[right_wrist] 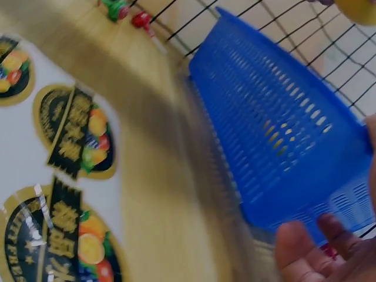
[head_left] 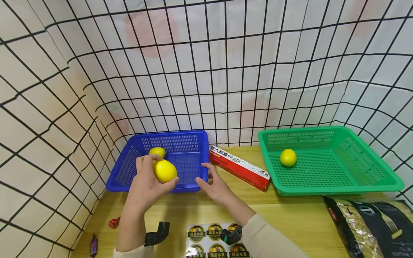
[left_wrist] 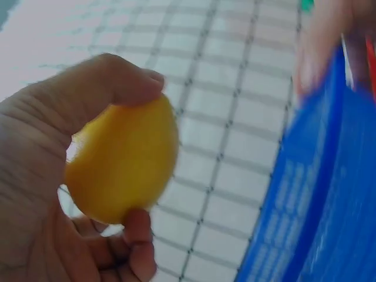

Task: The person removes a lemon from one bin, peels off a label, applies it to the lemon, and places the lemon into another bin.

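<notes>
My left hand grips a yellow lemon over the front edge of a blue basket; the left wrist view shows the lemon pinched between thumb and fingers. A second lemon lies inside the blue basket at its back left. My right hand hangs open beside the basket's front right corner, holding nothing; its fingertips show below the basket wall in the right wrist view. A third lemon sits in a green basket on the right.
A red pasta box lies between the two baskets. A dark pasta bag lies at the front right. A sheet of fruit stickers and two wrapped candies lie on the wooden table. Wire grid walls surround the table.
</notes>
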The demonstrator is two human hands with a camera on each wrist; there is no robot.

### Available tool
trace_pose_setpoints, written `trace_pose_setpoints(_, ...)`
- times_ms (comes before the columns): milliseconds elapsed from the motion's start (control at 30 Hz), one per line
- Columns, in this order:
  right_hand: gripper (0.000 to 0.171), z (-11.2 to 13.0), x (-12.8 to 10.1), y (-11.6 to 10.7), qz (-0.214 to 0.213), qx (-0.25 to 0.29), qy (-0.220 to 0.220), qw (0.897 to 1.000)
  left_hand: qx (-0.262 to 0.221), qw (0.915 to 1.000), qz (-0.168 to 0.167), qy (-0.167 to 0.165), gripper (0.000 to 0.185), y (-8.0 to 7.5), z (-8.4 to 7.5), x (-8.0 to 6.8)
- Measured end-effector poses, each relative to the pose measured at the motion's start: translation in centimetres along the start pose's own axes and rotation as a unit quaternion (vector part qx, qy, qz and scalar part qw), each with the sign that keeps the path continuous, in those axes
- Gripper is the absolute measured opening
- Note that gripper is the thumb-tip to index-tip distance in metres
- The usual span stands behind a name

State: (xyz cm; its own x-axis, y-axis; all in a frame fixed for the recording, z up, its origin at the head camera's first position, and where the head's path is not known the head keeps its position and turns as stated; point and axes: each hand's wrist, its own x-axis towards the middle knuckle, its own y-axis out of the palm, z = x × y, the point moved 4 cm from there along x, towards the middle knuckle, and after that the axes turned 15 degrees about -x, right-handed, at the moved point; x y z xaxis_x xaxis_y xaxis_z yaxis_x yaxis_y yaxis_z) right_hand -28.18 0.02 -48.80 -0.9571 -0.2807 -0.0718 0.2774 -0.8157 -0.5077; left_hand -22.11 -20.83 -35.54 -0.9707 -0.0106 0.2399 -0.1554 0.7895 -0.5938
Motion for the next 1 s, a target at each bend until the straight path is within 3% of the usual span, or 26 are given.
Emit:
trace_pose_setpoints(133, 0.068, 0.2, -0.1, -0.8, 0.028, -0.023, -0.004, 0.999, -0.007, 0.9993, 0.016, 0.031, 0.074, 1.5, -1.7, -2.2)
trace_pose_setpoints(267, 0.073, 0.1, -1.1, -2.0, 0.032, -0.039, -0.004, 0.999, -0.015, 0.9947, 0.089, 0.050, 0.069, 3.4, -3.0, -3.6)
trace_pose_setpoints(433, 0.070, -0.9, -3.5, -3.1, 0.047, -0.039, -0.001, 0.998, -0.027, 0.9750, 0.218, 0.034, 0.067, 6.0, -2.4, -4.8)
trace_pose_setpoints(567, 0.067, -2.3, -5.9, -3.9, 0.091, -0.052, -0.020, 0.994, -0.027, 0.9576, 0.286, 0.015, 0.071, 7.9, -1.5, -5.4)
trace_pose_setpoints(800, 0.054, -4.3, -9.9, -5.3, 0.118, -0.107, -0.048, 0.986, 0.004, 0.9394, 0.342, -0.019, 0.072, 10.9, -1.2, -6.7)
trace_pose_setpoints(1000, 0.044, -5.5, -12.0, -6.0, 0.089, -0.172, -0.039, 0.980, 0.015, 0.9371, 0.348, -0.021, 0.070, 13.3, -0.9, -6.5)
